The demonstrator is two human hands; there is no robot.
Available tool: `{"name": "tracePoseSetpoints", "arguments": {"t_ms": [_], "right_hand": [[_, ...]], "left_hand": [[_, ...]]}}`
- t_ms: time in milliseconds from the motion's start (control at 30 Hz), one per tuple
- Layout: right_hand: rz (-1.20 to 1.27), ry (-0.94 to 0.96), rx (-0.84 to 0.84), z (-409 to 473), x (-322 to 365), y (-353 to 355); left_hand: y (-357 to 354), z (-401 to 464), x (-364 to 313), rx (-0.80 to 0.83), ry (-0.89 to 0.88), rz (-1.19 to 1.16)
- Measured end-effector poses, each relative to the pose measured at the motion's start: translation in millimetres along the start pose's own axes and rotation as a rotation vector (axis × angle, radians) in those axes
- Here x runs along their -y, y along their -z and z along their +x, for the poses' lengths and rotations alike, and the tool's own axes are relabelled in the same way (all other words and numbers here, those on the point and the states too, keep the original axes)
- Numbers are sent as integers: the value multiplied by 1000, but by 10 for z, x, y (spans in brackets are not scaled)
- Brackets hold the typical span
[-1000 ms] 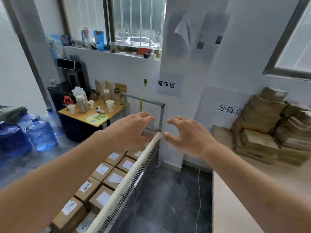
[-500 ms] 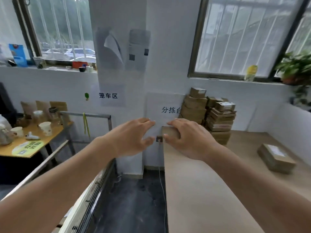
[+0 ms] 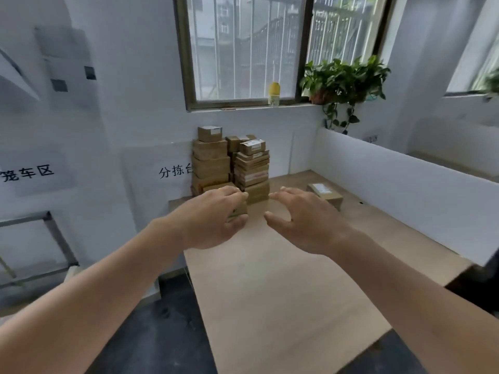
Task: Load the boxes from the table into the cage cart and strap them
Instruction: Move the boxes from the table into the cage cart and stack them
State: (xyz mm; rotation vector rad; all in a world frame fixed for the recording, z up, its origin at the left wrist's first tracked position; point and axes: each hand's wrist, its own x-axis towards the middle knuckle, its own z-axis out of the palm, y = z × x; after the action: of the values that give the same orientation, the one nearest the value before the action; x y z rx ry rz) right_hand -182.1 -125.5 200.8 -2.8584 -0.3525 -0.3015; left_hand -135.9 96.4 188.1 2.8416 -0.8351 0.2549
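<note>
A stack of brown cardboard boxes (image 3: 229, 160) stands at the far left corner of the light wooden table (image 3: 270, 279), against the wall. One single labelled box (image 3: 325, 193) lies flat further right. My left hand (image 3: 213, 217) and my right hand (image 3: 305, 220) hover side by side above the table, just in front of the stack, fingers relaxed and spread, holding nothing. My left hand hides the stack's lowest front box. Only a grey frame corner of the cage cart (image 3: 48, 238) shows at the left edge.
A white partition (image 3: 391, 190) runs along the table's right side. A potted plant (image 3: 343, 82) and a yellow bottle (image 3: 274, 94) sit on the windowsill. Paper signs hang on the wall. Dark floor lies between cart and table.
My view has swung right, from the cage cart with its loaded boxes to the table. Both empty hands moved with it and now hover before the box stack.
</note>
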Motion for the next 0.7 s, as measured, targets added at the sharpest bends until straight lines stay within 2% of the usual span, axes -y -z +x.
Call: {"name": "tracePoseSetpoints", "arguments": {"t_ms": [333,700], "right_hand": [[-17,-110,6,-94,-1561,225],[-78,-116,82,-118,-3512,390]], "left_hand": [[-353,1065,-1091,42,-83,33],[-1111,2260,-2475,123,1,71]]}}
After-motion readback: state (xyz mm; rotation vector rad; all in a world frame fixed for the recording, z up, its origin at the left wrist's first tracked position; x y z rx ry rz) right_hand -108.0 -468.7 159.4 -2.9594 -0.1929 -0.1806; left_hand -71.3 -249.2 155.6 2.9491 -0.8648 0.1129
